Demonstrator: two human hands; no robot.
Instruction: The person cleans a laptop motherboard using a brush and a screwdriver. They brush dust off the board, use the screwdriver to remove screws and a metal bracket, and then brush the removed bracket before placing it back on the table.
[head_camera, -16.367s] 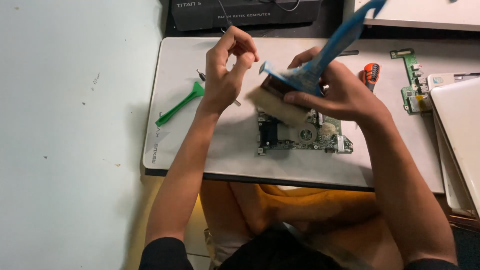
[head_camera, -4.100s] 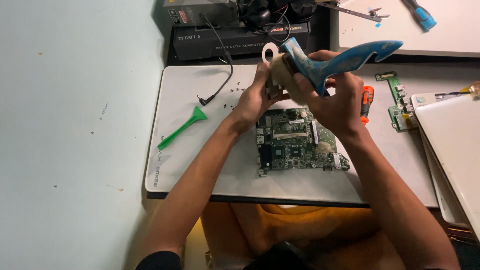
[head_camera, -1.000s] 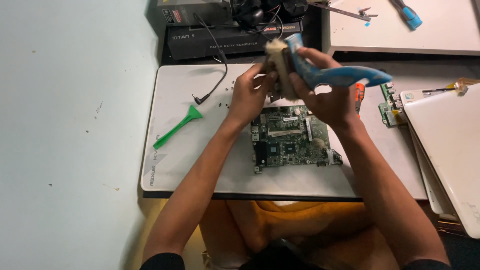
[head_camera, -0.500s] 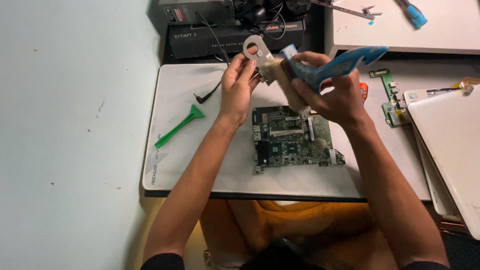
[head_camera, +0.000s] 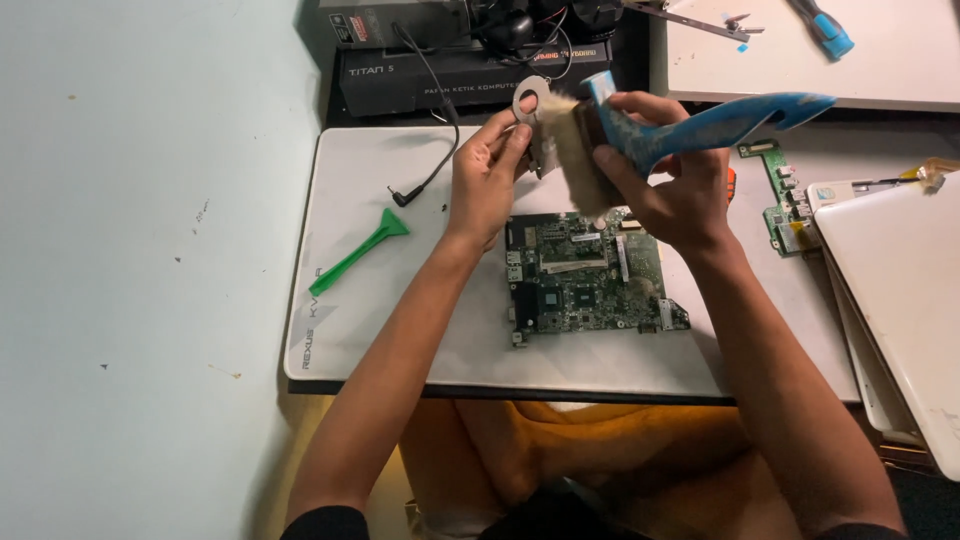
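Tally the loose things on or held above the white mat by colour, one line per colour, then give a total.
Green: 3, the pry tool, the large circuit board and the small circuit board.
Blue: 1, the brush in the right hand.
Silver: 1, the metal plate in the left hand.
Orange: 1, the screwdriver, mostly hidden.
Total: 6

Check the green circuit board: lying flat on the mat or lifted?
Flat on the white mat. The circuit board rests component side up; both hands are raised above its far edge, not touching it.
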